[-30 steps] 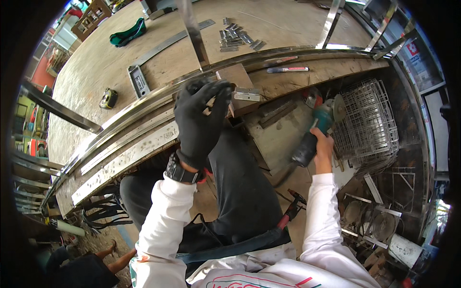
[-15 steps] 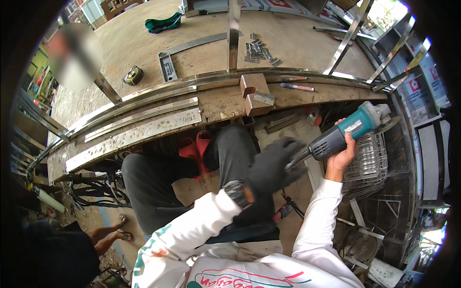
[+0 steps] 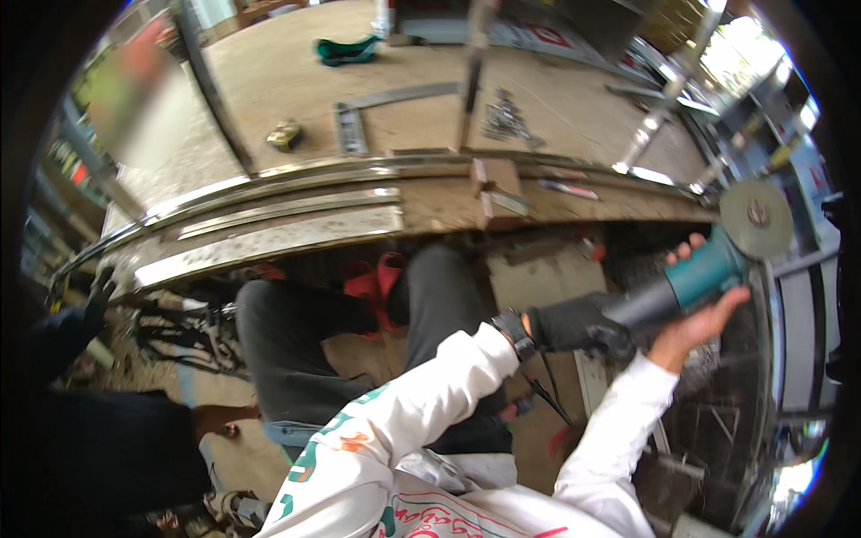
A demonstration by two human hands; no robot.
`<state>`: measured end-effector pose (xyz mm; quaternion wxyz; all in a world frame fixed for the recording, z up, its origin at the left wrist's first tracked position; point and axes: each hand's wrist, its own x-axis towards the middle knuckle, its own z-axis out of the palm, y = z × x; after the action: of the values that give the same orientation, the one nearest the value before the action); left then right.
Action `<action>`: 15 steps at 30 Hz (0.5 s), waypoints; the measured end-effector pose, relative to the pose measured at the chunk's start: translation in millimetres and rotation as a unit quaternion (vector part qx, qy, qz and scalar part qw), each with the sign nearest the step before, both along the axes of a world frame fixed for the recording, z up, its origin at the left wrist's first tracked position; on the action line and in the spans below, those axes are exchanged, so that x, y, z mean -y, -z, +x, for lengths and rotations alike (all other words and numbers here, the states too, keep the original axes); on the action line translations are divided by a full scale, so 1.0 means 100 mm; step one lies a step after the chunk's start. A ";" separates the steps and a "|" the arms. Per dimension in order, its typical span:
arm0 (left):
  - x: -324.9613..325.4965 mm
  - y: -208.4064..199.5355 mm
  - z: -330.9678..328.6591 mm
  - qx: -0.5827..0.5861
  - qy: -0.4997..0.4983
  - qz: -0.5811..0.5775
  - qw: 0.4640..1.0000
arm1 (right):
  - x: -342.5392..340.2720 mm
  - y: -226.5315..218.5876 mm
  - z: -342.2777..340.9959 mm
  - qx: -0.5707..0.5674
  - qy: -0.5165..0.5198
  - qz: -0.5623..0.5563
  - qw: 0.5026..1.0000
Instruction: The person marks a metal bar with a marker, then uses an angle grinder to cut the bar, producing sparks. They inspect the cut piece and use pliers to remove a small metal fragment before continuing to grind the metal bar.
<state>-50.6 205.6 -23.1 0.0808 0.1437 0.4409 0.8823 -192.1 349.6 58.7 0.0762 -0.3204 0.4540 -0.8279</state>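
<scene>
I hold a teal and black angle grinder (image 3: 695, 278) out to my right, off the end of the wooden bench. My left hand (image 3: 587, 325), in a black glove, is wrapped round the dark rear end of its body. My bare right hand (image 3: 704, 321) supports the teal front part from below, with fingertips showing on its far side. The round disc (image 3: 755, 220) faces me, its flat side in full view. A black cord (image 3: 554, 387) hangs below my left hand.
On the bench (image 3: 430, 204) lie metal strips (image 3: 278, 242), a brown block (image 3: 495, 193) and a marker (image 3: 569, 189). Behind the shiny metal frame are a tape measure (image 3: 284, 134), a square (image 3: 352, 128) and small metal pieces (image 3: 509, 119). Another person (image 3: 117, 448) is at lower left.
My left hand has moved right and closed on the grinder's rear body. The grinder has turned so its disc faces me. The other person has come closer at the left, and the view has shifted.
</scene>
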 end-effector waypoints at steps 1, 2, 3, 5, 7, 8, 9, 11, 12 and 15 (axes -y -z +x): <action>-0.01 0.03 0.07 -0.014 -0.037 0.002 0.999 | -0.08 0.11 -0.04 -0.033 0.062 0.047 0.996; -0.10 0.27 0.03 -0.025 -0.108 0.001 0.994 | -0.07 0.27 -0.07 -0.030 0.083 0.071 0.994; -0.20 0.36 0.05 -0.038 -0.144 -0.009 0.989 | -0.12 0.28 0.05 -0.043 0.114 0.123 0.985; -0.24 0.47 0.13 -0.047 -0.216 -0.102 0.970 | -0.36 0.60 -0.02 -0.080 0.085 0.136 0.984; -0.40 0.72 0.01 -0.140 -0.283 -0.150 0.937 | 0.06 1.03 0.13 -0.010 -0.017 0.130 0.991; -0.28 0.61 0.06 -0.136 -0.261 -0.201 0.934 | 0.25 1.09 0.17 -0.012 -0.031 0.112 0.993; -0.25 0.46 0.16 -0.137 -0.236 -0.241 0.931 | 0.36 1.07 0.18 -0.020 -0.039 0.103 0.994; -0.24 0.41 0.21 -0.135 -0.239 -0.212 0.938 | 0.41 0.87 0.20 -0.056 -0.053 0.116 0.990; -0.25 0.54 0.19 -0.134 -0.250 -0.137 0.949 | 0.29 0.66 0.22 -0.085 -0.045 0.142 0.985; -0.04 0.46 0.43 -0.029 -0.295 -0.207 0.932 | 0.20 0.78 0.11 -0.020 0.001 0.152 0.988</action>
<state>-7.5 209.9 -69.0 -0.1682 0.0129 0.6383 0.7511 -180.9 329.7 -18.9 0.1145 -0.3213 0.5762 -0.7427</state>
